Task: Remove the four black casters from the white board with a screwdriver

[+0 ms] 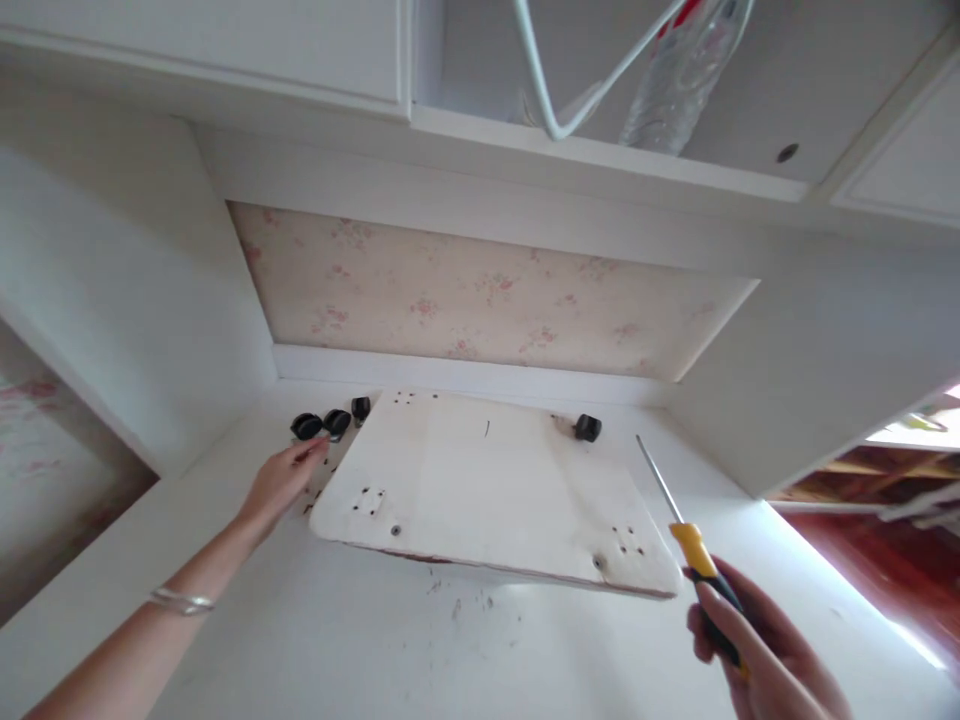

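Note:
My left hand, with a silver bracelet on its wrist, has its fingers closed beside the black casters at the left; what its fingertips hold is too small to name. My right hand grips a yellow and black screwdriver whose shaft points up and left. Between the hands lies a white board with rounded corners, groups of small screw holes and two larger round holes. A single black caster sits at its upper right edge.
White panels rise on both sides. Behind is floral wallpaper. Above, an open compartment holds a clear plastic bottle and a white cable. Dark specks mark the white surface in front of the board. A reddish floor shows at far right.

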Tool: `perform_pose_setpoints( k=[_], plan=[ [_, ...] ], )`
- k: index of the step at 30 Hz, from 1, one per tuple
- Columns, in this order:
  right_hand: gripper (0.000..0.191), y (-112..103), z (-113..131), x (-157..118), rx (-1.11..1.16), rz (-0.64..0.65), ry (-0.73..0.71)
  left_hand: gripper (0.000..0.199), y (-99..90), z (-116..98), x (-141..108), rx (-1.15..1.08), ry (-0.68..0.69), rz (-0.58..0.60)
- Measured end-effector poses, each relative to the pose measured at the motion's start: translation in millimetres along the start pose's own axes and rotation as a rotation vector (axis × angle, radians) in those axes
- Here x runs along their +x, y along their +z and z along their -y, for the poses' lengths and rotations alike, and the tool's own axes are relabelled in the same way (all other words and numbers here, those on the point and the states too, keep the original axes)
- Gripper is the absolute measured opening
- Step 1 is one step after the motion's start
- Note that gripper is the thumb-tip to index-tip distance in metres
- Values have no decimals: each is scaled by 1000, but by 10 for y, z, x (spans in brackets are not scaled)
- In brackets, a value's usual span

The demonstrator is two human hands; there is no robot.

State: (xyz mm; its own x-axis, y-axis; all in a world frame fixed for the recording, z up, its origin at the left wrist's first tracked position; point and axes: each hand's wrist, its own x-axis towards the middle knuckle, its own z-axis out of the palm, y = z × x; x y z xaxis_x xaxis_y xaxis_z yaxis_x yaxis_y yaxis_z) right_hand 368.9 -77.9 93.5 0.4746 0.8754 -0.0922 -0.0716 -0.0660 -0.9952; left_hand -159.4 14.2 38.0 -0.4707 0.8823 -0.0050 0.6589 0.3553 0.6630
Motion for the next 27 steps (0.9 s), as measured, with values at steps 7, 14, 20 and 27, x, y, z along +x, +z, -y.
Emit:
perform_pose_setpoints(
  k=[7, 14, 20, 27],
  plan=[
    [47, 133, 167, 553, 163, -37, -76, 54, 40, -343, -736, -1082, -419, 469],
    [41, 232, -117, 812, 262, 19, 107, 53, 163, -499, -867, -1084, -435, 315],
    [40, 177, -320, 986, 204, -75, 173, 54, 125, -802, -1130, -1152, -350, 288],
    [24, -320, -659, 1228, 31, -94, 222, 56, 177, -1159, -1496, -1207, -85, 195]
  ],
)
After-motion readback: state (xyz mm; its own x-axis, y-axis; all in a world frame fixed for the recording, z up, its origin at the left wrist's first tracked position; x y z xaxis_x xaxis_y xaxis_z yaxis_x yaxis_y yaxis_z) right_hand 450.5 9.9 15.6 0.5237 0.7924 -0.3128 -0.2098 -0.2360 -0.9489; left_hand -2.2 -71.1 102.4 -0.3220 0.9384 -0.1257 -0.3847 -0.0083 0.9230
